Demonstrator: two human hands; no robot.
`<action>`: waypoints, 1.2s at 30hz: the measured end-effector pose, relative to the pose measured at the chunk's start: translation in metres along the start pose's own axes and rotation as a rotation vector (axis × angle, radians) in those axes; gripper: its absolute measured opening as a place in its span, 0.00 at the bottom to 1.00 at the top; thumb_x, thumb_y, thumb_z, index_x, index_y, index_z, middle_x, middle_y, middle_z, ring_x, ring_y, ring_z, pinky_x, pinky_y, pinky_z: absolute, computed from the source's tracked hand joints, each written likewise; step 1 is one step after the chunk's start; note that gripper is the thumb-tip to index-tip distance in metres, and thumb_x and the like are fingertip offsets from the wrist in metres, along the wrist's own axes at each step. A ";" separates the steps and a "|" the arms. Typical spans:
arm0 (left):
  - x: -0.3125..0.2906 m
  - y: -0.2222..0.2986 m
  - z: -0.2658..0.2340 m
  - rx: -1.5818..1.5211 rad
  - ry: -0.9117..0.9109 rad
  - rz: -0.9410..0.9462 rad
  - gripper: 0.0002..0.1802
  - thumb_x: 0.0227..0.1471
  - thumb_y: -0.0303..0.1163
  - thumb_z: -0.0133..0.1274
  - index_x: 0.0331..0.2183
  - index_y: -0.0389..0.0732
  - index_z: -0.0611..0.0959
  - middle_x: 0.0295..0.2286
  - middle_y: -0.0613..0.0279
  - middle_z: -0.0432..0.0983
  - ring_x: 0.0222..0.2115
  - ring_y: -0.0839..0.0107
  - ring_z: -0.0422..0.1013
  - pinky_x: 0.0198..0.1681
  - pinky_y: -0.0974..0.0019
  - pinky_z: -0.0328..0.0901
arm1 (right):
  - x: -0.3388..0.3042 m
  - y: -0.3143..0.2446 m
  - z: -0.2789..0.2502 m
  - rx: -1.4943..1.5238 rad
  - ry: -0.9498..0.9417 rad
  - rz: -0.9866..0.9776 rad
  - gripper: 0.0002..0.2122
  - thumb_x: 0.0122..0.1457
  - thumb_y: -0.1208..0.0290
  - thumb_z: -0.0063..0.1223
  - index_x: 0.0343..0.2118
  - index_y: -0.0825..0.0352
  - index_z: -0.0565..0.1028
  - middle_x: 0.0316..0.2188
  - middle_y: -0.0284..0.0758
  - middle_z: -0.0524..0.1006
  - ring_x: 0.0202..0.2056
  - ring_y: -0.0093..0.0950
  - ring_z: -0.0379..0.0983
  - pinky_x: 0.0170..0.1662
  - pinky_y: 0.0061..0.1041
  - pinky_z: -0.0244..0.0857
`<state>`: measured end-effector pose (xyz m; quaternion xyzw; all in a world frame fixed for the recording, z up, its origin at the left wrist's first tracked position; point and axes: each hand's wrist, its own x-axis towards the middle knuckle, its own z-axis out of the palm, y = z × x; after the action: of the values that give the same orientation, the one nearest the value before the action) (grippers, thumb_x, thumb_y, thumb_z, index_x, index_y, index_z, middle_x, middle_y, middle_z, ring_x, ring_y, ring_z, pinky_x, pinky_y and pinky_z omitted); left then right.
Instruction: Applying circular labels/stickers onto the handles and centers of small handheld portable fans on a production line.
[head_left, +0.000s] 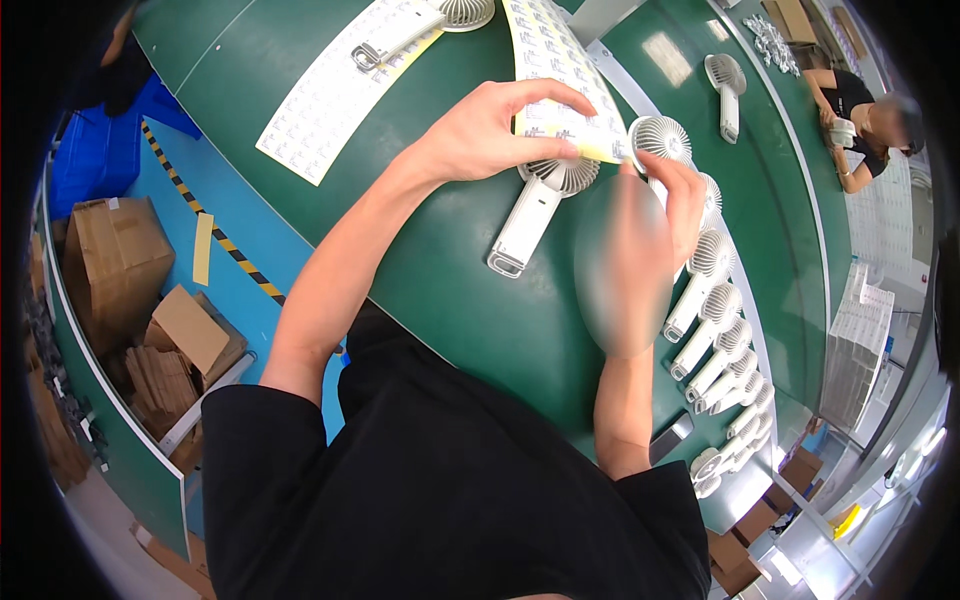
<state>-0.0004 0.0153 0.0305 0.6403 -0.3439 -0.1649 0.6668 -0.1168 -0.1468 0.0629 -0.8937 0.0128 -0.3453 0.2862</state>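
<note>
Holds left hand [480, 132] over the near end of a label sheet [555, 60], with thumb and index spread in a wide C: index laid across labels, thumb along the bottom edge. Has right hand [645, 245] at the sheet's lower right corner, with thumb and index tips close together; cannot tell whether pinching corner or label, given blur over much of that hand. Has a fan [525, 228] lying on the green table [430, 275] just below the sheet, with handle toward the body and head partly hidden behind left thumb. Shows a second sheet [330, 110] farther left, with another fan [408, 32] lying across it. Shows a row of fans [712, 255] curving down the right side, beginning just beside right fingertips, with a dark phone [672, 438] near right forearm. Shows cardboard boxes [115, 255] beyond the table, far left.
</note>
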 end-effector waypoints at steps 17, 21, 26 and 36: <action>0.001 -0.005 -0.008 -0.189 -0.082 -0.046 0.20 0.55 0.36 0.58 0.49 0.40 0.78 0.41 0.63 0.77 0.41 0.75 0.71 0.47 0.70 0.65 | 0.000 0.007 0.021 0.042 0.003 -0.151 0.08 0.48 0.83 0.63 0.32 0.68 0.77 0.34 0.36 0.75 0.34 0.31 0.72 0.39 0.27 0.66; 0.004 -0.010 -0.014 -0.095 0.086 -0.104 0.24 0.55 0.36 0.57 0.52 0.38 0.75 0.50 0.61 0.72 0.51 0.72 0.67 0.56 0.68 0.60 | -0.003 0.013 0.016 0.420 -0.100 0.347 0.05 0.54 0.81 0.60 0.33 0.72 0.76 0.33 0.35 0.74 0.33 0.22 0.71 0.39 0.19 0.65; 0.006 -0.028 -0.002 0.315 0.209 0.158 0.31 0.50 0.43 0.61 0.52 0.39 0.73 0.38 0.54 0.78 0.31 0.66 0.73 0.38 0.62 0.67 | -0.007 0.024 0.025 0.342 -0.251 0.447 0.05 0.54 0.77 0.61 0.32 0.71 0.77 0.34 0.33 0.74 0.31 0.20 0.66 0.36 0.18 0.63; 0.002 -0.033 0.001 0.382 0.044 -0.051 0.30 0.51 0.40 0.59 0.53 0.40 0.71 0.18 0.51 0.73 0.20 0.63 0.71 0.30 0.61 0.65 | -0.008 0.030 0.027 0.352 -0.258 0.470 0.05 0.54 0.76 0.61 0.31 0.72 0.77 0.33 0.31 0.74 0.30 0.19 0.64 0.34 0.18 0.62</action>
<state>0.0072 0.0092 -0.0008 0.7672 -0.3378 -0.0995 0.5360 -0.1011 -0.1563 0.0266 -0.8395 0.1224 -0.1506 0.5075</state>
